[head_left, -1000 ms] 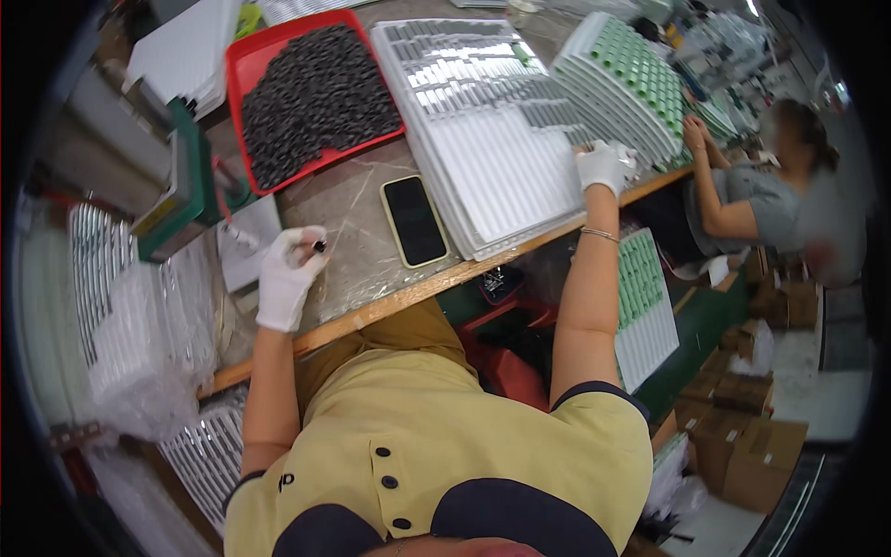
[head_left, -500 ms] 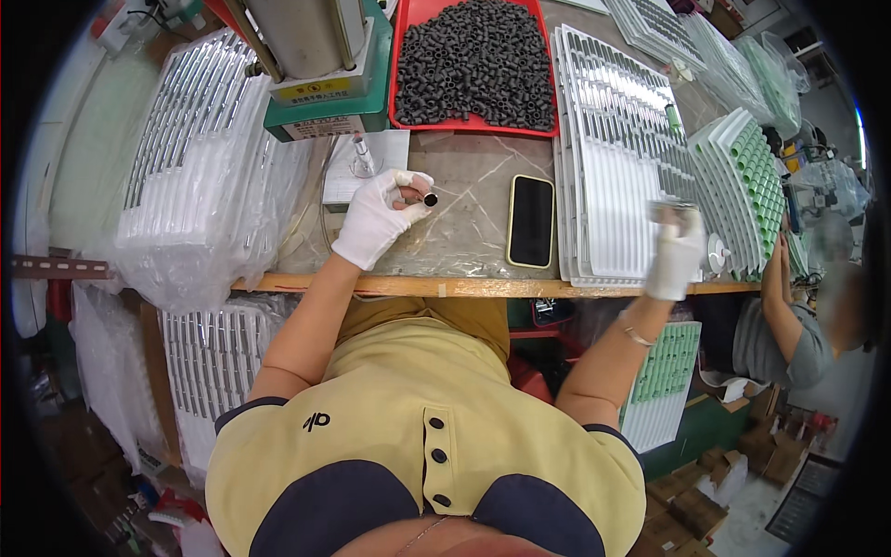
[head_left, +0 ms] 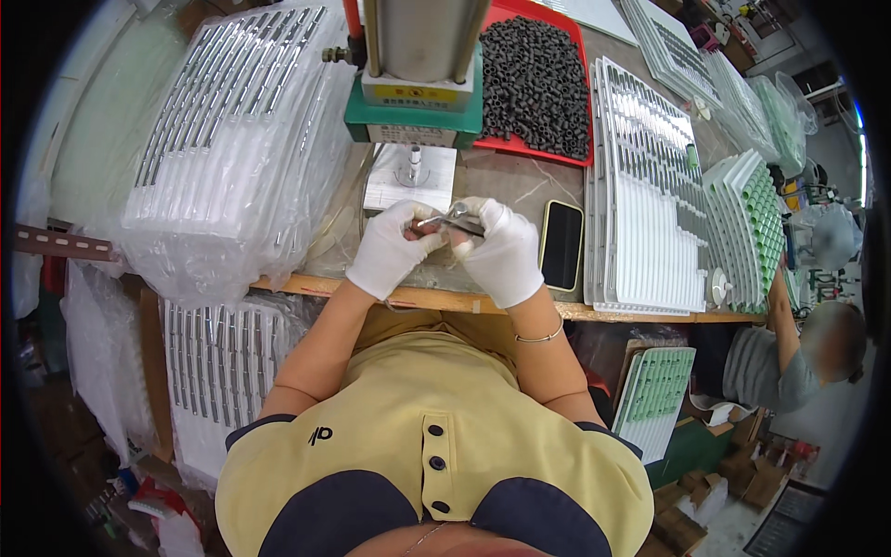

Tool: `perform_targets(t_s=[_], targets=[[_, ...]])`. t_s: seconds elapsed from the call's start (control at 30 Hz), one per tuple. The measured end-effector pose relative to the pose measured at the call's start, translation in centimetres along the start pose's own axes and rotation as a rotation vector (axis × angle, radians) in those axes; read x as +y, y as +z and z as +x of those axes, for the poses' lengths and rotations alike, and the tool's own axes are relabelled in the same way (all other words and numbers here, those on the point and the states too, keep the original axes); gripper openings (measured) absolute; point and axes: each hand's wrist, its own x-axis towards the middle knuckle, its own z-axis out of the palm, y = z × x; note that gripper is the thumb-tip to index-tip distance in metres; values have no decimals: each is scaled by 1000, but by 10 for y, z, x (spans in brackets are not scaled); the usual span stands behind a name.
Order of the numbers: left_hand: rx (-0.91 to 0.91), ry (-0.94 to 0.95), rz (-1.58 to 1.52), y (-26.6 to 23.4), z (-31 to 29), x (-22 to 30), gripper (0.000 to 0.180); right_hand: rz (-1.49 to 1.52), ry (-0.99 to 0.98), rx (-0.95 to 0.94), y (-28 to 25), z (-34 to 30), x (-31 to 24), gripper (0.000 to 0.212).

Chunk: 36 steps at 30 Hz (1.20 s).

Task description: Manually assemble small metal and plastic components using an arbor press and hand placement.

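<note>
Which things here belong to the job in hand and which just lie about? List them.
Likely in the job: held metal pieces, green-and-grey press, red tray, black pieces, white ridged tray.

Apparently just lying about: phone, cardboard boxes.

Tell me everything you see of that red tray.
The red tray looks plastic and shallow, with a raised rim. It lies flat on the bench, heaped with small black tubular pieces, between the green press, which hides part of it, and a white tray stack. Neither the left hand nor the right hand touches it.
</note>
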Motion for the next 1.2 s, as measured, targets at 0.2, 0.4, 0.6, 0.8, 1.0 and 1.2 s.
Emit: perform_targets(t_s=[0.2,0.4,0.6,0.8,1.0,1.2], targets=[[13,-10,-80,-6,2,-20,26,143,141,-23,17,3,4,23],[-8,-75,-92,-10,9,-16,28,24,122,-120,22,4,14,28],[52,29,-64,-8,10,-18,30,317,262,-115,23,-4,16,27],[245,213,350,-36,39,1,37,238,269,-103,40,22,34,23],[216,241,715,-53,68,-13,30,108,282,-169,73,52,34,23],[438,89,8,-61,33,-15,17,-145,264,-292,86,56,43,24]])
